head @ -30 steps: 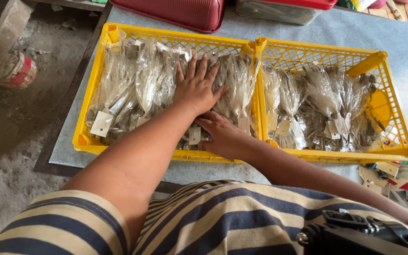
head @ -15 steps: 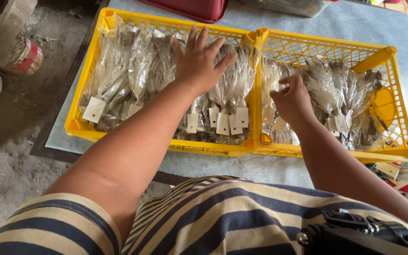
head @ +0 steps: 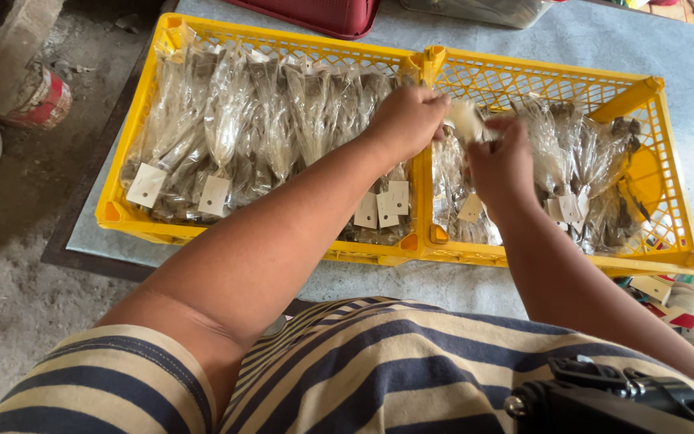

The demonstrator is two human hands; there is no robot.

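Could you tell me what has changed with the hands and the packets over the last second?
The left hand lifted off the packets in the left crate and moved right to the divider. The right hand moved from the left crate over the right crate. Both now pinch one clear packet between them. The crates and the other packets stayed put.

Both bare arms stretched forward, left hand (head: pixel 408 120) curled in a loose fist, right hand (head: pixel 501 159) pinching, knuckles up, hands nearly meeting
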